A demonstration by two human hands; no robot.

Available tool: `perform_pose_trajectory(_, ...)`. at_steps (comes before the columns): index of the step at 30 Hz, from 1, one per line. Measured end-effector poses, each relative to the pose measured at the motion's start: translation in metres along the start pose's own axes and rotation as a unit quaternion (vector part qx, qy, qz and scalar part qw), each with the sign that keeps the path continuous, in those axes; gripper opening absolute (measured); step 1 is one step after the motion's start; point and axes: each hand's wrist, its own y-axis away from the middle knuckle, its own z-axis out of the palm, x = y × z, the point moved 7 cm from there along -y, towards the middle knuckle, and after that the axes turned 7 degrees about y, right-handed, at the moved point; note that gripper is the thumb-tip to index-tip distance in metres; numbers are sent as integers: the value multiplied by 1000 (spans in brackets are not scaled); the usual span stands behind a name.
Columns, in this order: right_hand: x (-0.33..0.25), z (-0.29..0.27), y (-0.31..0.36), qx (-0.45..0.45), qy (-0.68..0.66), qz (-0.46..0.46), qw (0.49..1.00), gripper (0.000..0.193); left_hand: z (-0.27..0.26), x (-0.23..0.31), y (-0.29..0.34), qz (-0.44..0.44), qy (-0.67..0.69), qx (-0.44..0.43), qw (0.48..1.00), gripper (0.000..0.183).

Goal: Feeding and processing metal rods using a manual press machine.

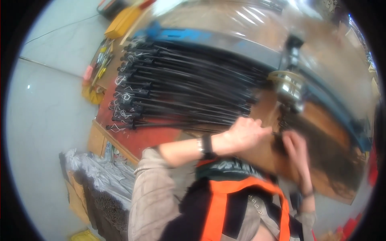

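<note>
Just in front of a bench machine with a metal head and a brass-coloured ring [290, 86], my left hand [249, 133] is closed, its knuckles up. What it grips is hidden and blurred. Close by on the right, my right hand [296, 146] has its fingers drawn together and pointing toward the machine, smeared by motion. A small dark piece [278, 136] shows in the gap between the hands. Left of the machine lies a wide row of thin black rods [189, 86], side by side, their thicker black ends [136, 94] carrying loops of white string.
A blue-grey metal rail [241, 48] runs behind the rods. Clear plastic sheeting [257, 18] covers the far side. Hand tools [102, 60] and a yellow box [122, 22] sit at the far left. Below the red bench top [148, 140] stands a plastic-wrapped bundle [100, 176].
</note>
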Motion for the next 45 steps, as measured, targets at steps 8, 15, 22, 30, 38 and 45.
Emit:
perform_pose_trajectory(8, 17, -9, 29, 44, -57, 100, 992, 17, 1, 27, -18, 49, 45, -41, 997, 21)
perform_pose_trajectory(15, -30, -30, 28, 246, 227, -251, 908, 44, -16, 54, -39, 135, -74, -1, 988, 24)
perform_pose_trajectory(22, -11, -90, 50, 284, 353, -214, 866, 59, -39, 112, -99, 287, -156, -31, 945, 32)
perform_pose_trajectory(30, 36, -154, 85, 412, 268, -136, 860, 56, -65, 118, -155, 296, -205, -75, 930, 47)
perform_pose_trajectory(38, 76, -211, 97, 458, 264, -80, 845, 45, -44, 156, -191, 349, -159, -53, 922, 55)
perform_pose_trajectory(45, 111, -239, 114, 471, 360, -65, 803, 42, -23, 161, -199, 353, -107, -92, 925, 42)
